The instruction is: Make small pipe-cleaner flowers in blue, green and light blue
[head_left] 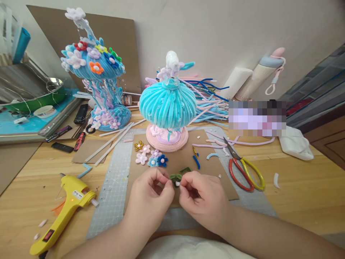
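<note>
Between my fingertips is a small dark green pipe-cleaner flower [175, 177] with a pale pink-white bit at its lower edge. My left hand [151, 196] pinches its left side, while my right hand [203, 196] is closed at the right, by the pale bit. Just beyond lies a bent green pipe-cleaner piece [185, 169] on a brown cardboard sheet [215, 180]. Several finished pipe-cleaner flowers [153, 162] in gold, pink, lilac and blue rest to the upper left. Behind them stands a turquoise pipe-cleaner lamp [168, 104] on a pink round base.
A yellow glue gun [72, 201] lies at the left. Scissors [245, 169] with red and yellow handles rest at the right, on a grey cutting mat [107, 201]. A blue flowered lamp [94, 64], pipe-cleaner bundles [212, 109] and a bottle [258, 79] stand or lie at the back.
</note>
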`<state>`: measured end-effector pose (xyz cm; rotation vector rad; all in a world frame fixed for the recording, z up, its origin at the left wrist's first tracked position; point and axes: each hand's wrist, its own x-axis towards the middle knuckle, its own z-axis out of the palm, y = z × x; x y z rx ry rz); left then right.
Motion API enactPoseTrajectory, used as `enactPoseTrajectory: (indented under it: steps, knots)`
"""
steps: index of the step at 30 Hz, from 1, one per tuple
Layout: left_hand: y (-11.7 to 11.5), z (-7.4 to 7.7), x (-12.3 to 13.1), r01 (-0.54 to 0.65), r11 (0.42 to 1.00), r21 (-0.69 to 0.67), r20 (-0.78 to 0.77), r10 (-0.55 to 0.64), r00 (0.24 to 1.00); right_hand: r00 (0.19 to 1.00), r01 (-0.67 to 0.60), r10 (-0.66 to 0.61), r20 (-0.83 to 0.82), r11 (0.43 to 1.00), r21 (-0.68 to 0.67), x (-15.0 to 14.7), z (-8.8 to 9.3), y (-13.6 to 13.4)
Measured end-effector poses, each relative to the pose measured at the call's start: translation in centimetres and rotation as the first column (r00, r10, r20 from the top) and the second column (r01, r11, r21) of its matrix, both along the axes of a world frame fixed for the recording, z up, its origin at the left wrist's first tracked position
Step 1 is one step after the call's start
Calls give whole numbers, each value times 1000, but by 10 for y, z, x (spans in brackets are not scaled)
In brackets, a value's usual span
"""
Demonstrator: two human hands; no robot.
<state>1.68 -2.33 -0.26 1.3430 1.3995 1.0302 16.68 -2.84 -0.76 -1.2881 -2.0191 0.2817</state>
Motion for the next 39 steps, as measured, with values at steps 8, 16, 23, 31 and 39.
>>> enactPoseTrajectory:
  steps: [8, 16, 23, 31, 39]
  knots:
    - [-2, 3, 2, 11, 999, 44, -48, -9, 999, 999, 46, -47, -13, 997, -62, -1, -1, -1]
    - [-7, 4, 3, 97, 979, 179, -221, -56, 974, 993, 94, -103, -50, 983, -160, -3, -3, -1]
    - [-7, 0, 3, 113, 976, 184, -248, -65, 967, 991, 98, -114, -71, 976, -196, -4, -2, 0]
    - [-5, 2, 4, 107, 982, 153, -237, -68, 969, 992, 88, -104, -73, 975, -202, -3, 1, 0]
    - [-7, 0, 4, 114, 982, 150, -224, -78, 971, 985, 101, -134, -107, 957, -272, -4, -2, 3]
